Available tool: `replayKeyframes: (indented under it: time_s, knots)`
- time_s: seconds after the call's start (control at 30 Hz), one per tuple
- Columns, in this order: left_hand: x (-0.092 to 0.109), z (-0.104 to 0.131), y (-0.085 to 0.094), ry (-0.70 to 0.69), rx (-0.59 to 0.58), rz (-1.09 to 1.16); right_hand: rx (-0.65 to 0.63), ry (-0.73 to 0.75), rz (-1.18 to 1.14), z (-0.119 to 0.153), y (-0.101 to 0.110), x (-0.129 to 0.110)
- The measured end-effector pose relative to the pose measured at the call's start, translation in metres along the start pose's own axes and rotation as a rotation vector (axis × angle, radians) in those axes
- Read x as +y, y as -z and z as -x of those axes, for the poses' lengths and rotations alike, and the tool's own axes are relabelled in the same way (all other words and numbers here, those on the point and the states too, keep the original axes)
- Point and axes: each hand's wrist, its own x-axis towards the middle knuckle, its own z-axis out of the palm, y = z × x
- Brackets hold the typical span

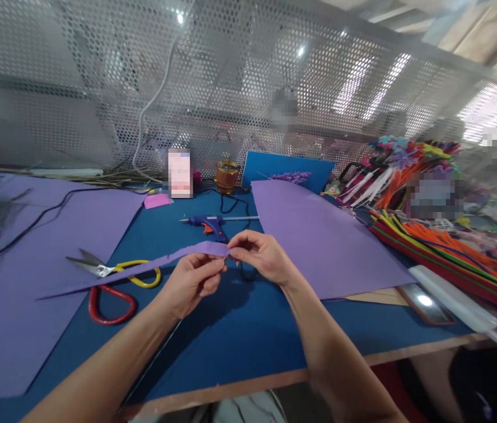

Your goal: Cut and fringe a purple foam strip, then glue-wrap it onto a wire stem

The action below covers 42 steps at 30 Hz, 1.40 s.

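Observation:
A long, narrow purple strip (164, 258) is stretched leftward from my fingertips, its thin end passing over the scissors. My left hand (193, 282) is closed in a pinch below the strip's right part, with a thin stem or wire running down from it toward the table edge. Against the strip's right end, my right hand (259, 252) pinches with thumb and forefinger. The scissors (103, 270), with one red and one yellow handle, lie open at the left. Just beyond my hands is a blue glue gun (207, 222) with a glue stick in its back.
Purple sheets lie at the left (54, 235) and right (319, 241) of the blue table (239, 341). A phone (427, 302), a white device (453, 296) and colourful craft stems (442, 247) are at the right. Behind stand an amber jar (227, 175) and a mesh partition (231, 76).

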Motion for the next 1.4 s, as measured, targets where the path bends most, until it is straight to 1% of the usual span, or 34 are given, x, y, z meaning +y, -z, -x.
replayKeyframes:
  time_s: [0.2, 0.4, 0.63, 0.87, 0.93, 1.03, 1.1, 1.23, 1.4]
  knots:
    - [0.0004, 0.0027, -0.0015, -0.095, 0.013, -0.161, -0.001, 0.011, 0.046, 0.0007, 0.0015, -0.0012]
    - [-0.0008, 0.0036, -0.0016, -0.197, 0.06, -0.353, -0.083, -0.064, -0.046, 0.0005, -0.0002, -0.0017]
    - [-0.0012, 0.005, 0.0002, -0.248, 0.096, -0.462, -0.05, -0.124, -0.008, 0.0011, -0.0007, -0.0047]
    - [-0.0002, 0.0064, -0.0018, -0.27, 0.131, -0.523, -0.051, -0.096, 0.086, 0.001, 0.0004, -0.0052]
    - [0.0, 0.0064, -0.0022, -0.269, 0.128, -0.533, -0.056, -0.063, 0.139, 0.0016, 0.0008, -0.0048]
    - [-0.0003, 0.0056, -0.0019, -0.262, 0.126, -0.519, -0.03, 0.013, 0.249, 0.0022, 0.0013, -0.0045]
    - [-0.0011, 0.0046, -0.0008, -0.252, 0.122, -0.492, -0.022, 0.026, 0.268, 0.0024, 0.001, -0.0047]
    - [-0.004, 0.0024, 0.0017, -0.219, 0.098, -0.407, -0.036, -0.024, 0.154, 0.0022, -0.0015, -0.0047]
    - [-0.007, 0.001, 0.0023, -0.195, 0.091, -0.333, 0.017, -0.026, 0.041, 0.0007, -0.0051, -0.0033]
